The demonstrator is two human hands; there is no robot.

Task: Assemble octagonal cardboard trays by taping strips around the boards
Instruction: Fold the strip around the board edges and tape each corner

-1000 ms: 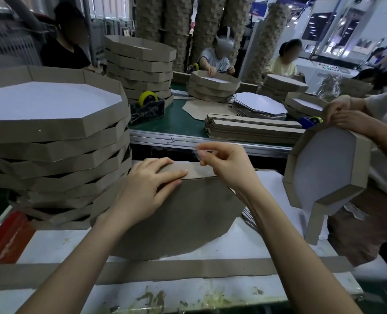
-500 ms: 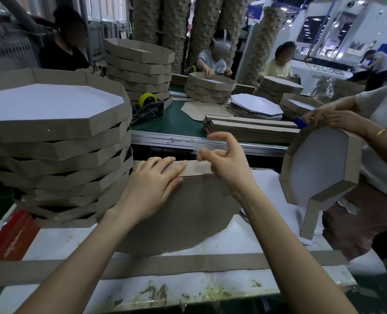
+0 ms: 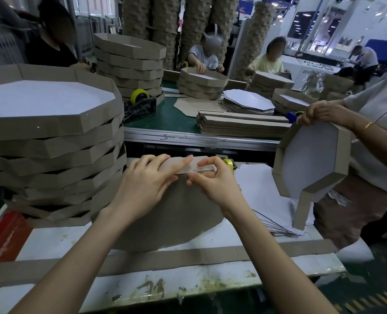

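Cardboard-packaging workshop: tall tray stacks (image 3: 52, 152), green conveyor belt (image 3: 176, 116) (workers (image 3: 207, 60) alongside).

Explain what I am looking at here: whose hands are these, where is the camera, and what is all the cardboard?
There is no machine: a person works with bare hands, and the camera sits on their head, looking forward and down. The left hand presses flat fingers on a cardboard strip standing along the far edge of a brown octagonal board on the white table. The right hand pinches the same strip; clear tape may be under its fingers, but it is too faint to tell. A long spare strip lies near the front edge, finished trays are stacked on the left, and a yellow tape roll peeks out behind the right hand. A neighbour on the right holds another tray.
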